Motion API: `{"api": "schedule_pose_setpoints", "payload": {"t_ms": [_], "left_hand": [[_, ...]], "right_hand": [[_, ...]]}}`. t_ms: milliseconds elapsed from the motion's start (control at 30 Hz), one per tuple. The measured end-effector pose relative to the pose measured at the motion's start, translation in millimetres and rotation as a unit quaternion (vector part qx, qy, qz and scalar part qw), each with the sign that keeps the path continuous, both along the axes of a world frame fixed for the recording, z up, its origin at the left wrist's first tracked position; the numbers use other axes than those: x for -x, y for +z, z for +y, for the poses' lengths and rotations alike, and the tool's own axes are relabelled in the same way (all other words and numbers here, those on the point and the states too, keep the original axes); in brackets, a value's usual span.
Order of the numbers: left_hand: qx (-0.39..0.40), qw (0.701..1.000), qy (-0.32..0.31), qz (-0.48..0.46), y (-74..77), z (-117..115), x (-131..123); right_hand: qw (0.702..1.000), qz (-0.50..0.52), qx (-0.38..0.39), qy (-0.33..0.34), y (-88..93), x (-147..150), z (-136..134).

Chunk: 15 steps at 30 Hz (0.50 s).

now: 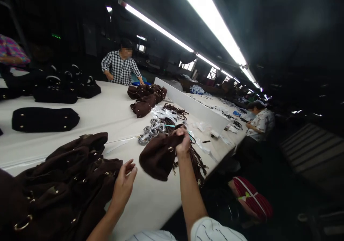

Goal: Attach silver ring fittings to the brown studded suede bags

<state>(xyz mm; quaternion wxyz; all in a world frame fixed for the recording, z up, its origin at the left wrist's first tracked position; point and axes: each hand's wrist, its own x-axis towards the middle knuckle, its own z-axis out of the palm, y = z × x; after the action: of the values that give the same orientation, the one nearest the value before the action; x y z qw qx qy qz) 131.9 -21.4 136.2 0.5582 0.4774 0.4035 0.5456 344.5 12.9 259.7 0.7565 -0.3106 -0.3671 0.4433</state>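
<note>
My right hand (183, 140) is closed on the top of a dark brown fabric bag (158, 156), which hangs from it above the table and shows a small gold metal fitting. My left hand (125, 174) has its fingers partly spread and holds nothing. It is beside a large pile of brown bags (67, 176) with gold rings and studs. Behind the held bag lie coiled silver-grey rings or rolls (150, 130). Brown straps with gold clasps (197, 162) hang near the table edge, partly hidden by my right arm.
Black bags (45, 119) lie on the white table (107, 101) at the left. More brown bags (146, 103) are near a person in a checked shirt (119, 67). A low white partition (188, 103) runs along the table. A red bundle (252, 198) stands below its right edge.
</note>
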Motion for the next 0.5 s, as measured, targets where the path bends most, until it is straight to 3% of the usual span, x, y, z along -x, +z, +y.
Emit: {"api": "schedule_pose_setpoints", "payload": {"t_ms": [67,133,200,267,333,400,433,500], "left_hand": [[-0.077,0.992,-0.014,0.095,-16.2,3,3],[-0.131,0.972,-0.09,0.175,-37.6,2,1],[-0.128,0.961,-0.136,0.202,-60.1,-4,-5],[-0.092,0.969,-0.132,0.186,-77.6,-11,-11],[-0.057,0.972,-0.113,0.196,-85.8,-14,-15],[-0.028,0.963,-0.09,0.254,-85.3,-13,-15],[-0.015,0.953,-0.078,0.291,-82.9,-11,-14],[0.011,0.931,-0.05,0.36,-76.4,-3,-9]], "right_hand": [[0.995,-0.032,0.062,0.066,-43.7,36,-8],[0.978,-0.072,0.145,0.128,-97.6,73,-25],[0.953,-0.137,0.223,0.152,-142.9,95,-45],[0.918,-0.232,0.269,0.175,-165.3,93,-60],[0.886,-0.299,0.268,0.232,-162.5,68,-61],[0.856,-0.362,0.276,0.243,-144.1,29,-44],[0.84,-0.403,0.292,0.214,-133.5,7,-29],[0.821,-0.461,0.329,0.071,-116.8,-38,11]]}}
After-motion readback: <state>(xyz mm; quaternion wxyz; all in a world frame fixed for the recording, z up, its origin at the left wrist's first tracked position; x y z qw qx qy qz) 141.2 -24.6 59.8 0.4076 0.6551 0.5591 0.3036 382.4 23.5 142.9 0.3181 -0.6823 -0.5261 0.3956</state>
